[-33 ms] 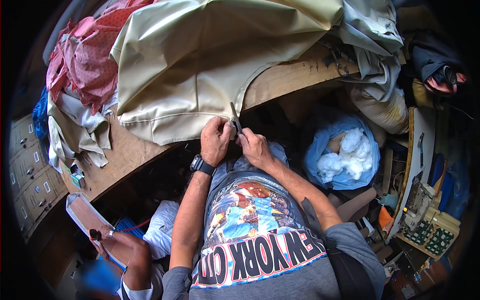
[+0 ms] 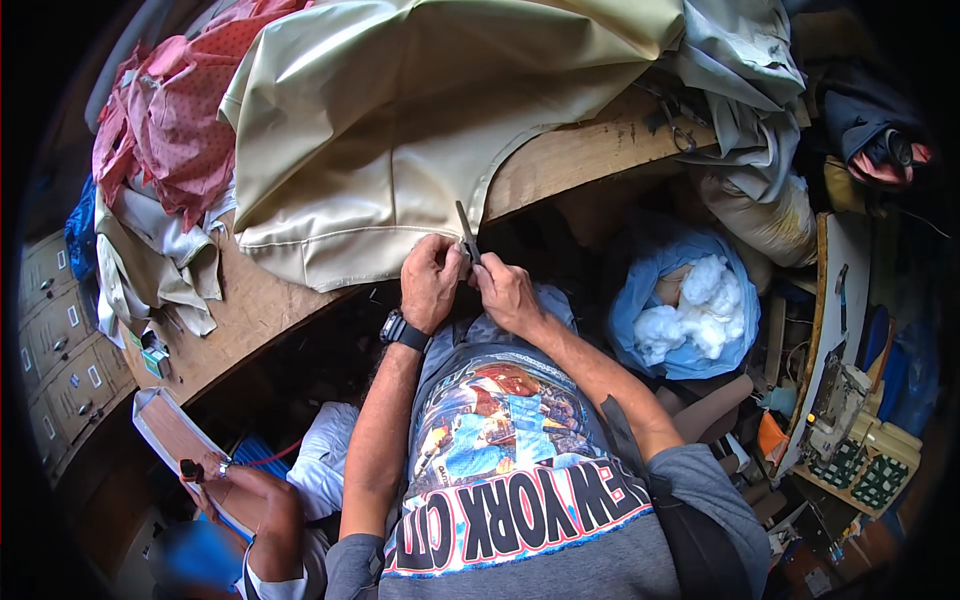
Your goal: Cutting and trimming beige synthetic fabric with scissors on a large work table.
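Cream-coloured heavy fabric sheet (image 2: 400, 130) is lying spread over the far part of the curved wooden tabletop (image 2: 560, 160), its stitched hem hanging just over the near edge, which is keeping that hem within reach of both hands.

Left hand (image 2: 432, 282), with a black wristwatch (image 2: 402, 330) on its wrist, is closing its grip at the hem, apparently pinching the cloth to steady it. Right hand (image 2: 505, 292) is sitting just beside it, touching, fingers curled in a narrow grip around the lower end of a thin dark metal tool (image 2: 467, 235); whether scissors or a blade, the picture is not showing. The tool is pointing up and far, its tip resting against the hem.

Red dotted cloth (image 2: 160, 110) is lying bunched at the far left. Blue plastic bag of white stuffing (image 2: 685, 305) is sitting open on the right, below the tabletop. Another person's hand (image 2: 235, 495) is holding a small object at the near left, well apart.
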A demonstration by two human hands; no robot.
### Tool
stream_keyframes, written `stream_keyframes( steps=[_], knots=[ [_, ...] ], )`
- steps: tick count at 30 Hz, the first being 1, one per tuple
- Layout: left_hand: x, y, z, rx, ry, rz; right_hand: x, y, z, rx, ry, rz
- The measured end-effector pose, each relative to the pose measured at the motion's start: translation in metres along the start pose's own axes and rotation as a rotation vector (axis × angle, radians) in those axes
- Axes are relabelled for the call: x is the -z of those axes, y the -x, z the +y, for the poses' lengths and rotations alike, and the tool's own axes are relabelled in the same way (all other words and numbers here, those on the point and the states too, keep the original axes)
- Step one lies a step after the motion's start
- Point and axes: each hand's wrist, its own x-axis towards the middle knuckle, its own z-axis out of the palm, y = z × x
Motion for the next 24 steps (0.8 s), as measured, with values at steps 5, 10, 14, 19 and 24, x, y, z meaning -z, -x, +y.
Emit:
stream_keyframes(
  steps=[5, 10, 14, 19, 24],
  knots=[
    [-0.001, 0.001, 0.003, 0.025, 0.054, -0.002, -0.007, -0.011, 0.004, 0.066, 0.083, 0.031],
    [-0.001, 0.0, -0.002, 0.018, 0.007, -0.017, -0.006, -0.011, -0.004, 0.065, 0.14, 0.037],
    [-0.003, 0.001, -0.005, -0.005, 0.028, -0.01, -0.012, -0.003, 0.004, 0.06, 0.159, 0.034],
    [0.001, 0.0, -0.001, 0.026, 0.015, -0.019, -0.008, 0.019, 0.021, 0.041, 0.034, 0.001],
    [0.004, 0.001, 0.005, 0.021, 0.051, -0.016, 0.007, -0.016, -0.003, -0.112, -0.315, 0.203]
  ],
)
